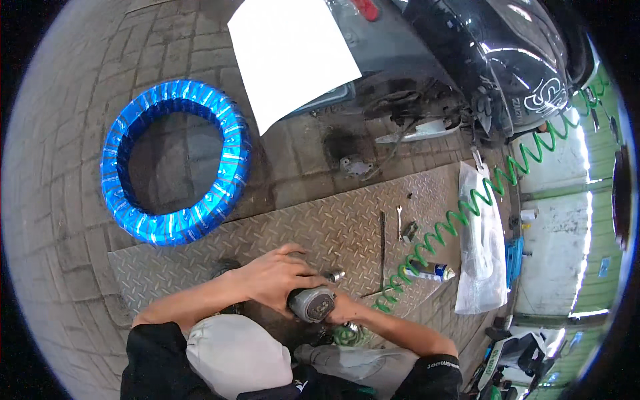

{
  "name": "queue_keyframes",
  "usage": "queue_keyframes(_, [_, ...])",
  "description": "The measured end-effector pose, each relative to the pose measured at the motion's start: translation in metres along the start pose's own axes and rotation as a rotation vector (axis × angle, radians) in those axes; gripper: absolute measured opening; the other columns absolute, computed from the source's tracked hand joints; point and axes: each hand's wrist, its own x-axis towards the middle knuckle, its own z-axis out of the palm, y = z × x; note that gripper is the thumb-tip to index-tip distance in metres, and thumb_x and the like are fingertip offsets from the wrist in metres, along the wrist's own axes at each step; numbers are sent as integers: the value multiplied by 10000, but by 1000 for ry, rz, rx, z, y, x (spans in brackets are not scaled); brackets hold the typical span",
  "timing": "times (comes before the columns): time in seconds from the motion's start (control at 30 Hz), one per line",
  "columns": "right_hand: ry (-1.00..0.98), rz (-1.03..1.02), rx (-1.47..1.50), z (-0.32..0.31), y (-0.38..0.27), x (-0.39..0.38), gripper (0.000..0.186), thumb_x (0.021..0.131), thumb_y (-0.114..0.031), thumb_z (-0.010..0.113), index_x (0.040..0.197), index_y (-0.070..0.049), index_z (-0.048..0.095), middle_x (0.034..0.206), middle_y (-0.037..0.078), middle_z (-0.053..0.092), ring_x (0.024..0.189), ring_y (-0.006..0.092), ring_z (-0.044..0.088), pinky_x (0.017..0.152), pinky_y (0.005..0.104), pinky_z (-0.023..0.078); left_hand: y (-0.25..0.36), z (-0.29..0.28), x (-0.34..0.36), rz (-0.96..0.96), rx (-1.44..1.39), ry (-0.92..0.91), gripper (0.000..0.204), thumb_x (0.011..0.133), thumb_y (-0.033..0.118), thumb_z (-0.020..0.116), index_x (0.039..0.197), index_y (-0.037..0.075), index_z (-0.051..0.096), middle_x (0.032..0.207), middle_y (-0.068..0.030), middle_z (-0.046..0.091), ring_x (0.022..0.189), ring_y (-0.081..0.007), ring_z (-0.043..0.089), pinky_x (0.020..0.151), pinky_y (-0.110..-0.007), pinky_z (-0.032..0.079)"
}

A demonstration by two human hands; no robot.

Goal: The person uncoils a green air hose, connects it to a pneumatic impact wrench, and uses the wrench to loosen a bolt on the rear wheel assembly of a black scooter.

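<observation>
A grey air impact wrench (312, 305) is between my hands, its rounded rear end facing up. My left hand (283, 275) curls over its left side, with the index finger and thumb partly apart. My right hand (343, 309) closes round its lower part, and most of those fingers are hidden behind the tool. A short metal socket (335, 275) shows just beyond the wrench. From near my right hand a green coiled hose (433, 241) stretches up to the far right. Dark parts under my hands are too hidden to make out.
A patterned metal plate (313, 230) bears a spanner (399, 223), a thin dark rod (383, 250) and a spray can (430, 271). Beside it lies a clear plastic bag (481, 267). A blue-wrapped tyre (230, 157), a white sheet (293, 60) and a black motorbike (513, 73) are farther off.
</observation>
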Motion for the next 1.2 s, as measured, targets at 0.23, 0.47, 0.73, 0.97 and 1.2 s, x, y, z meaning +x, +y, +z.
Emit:
queue_keyframes(0.23, [55,41,136,-5,-6,13,671,641,-105,713,1217,-14,382,1136,110,523,1042,177,492,927,314,379,-10,-2,-9,-125,-33,41,746,450,371,781,1127,157,553,1084,-56,568,1035,-219,522,955,-437,318])
queue_keyframes(0.47, [485,-28,-65,-57,-23,1,732,606,-163,781,1218,-26,405,1183,103,499,1136,205,431,1012,331,298,-30,27,-8,-579,-296,944,515,610,227,767,999,13,507,969,-120,544,923,-232,523,813,-348,406])
queue_keyframes(0.73, [760,-224,-14,-90,-43,-62,437,645,-117,738,1036,-41,558,1009,61,577,953,156,517,853,318,412,-66,110,40,-594,-217,56,552,682,276,713,1090,3,463,1027,-178,519,934,-322,527,814,-395,432])
queue_keyframes(0.97, [987,-200,144,-65,-25,-157,268,738,-195,653,959,-55,592,878,51,600,797,154,542,713,307,447,-86,234,103,-447,139,-604,674,712,346,665,1249,68,367,1187,-258,386,1001,-416,487,841,-451,440])
queue_keyframes(1.2, [974,-371,463,-51,10,-198,517,655,-124,693,1114,-6,487,843,69,565,761,165,531,653,285,435,-129,237,109,-283,75,-277,453,757,250,598,1146,68,455,1036,-187,500,854,-305,580,679,-393,500])
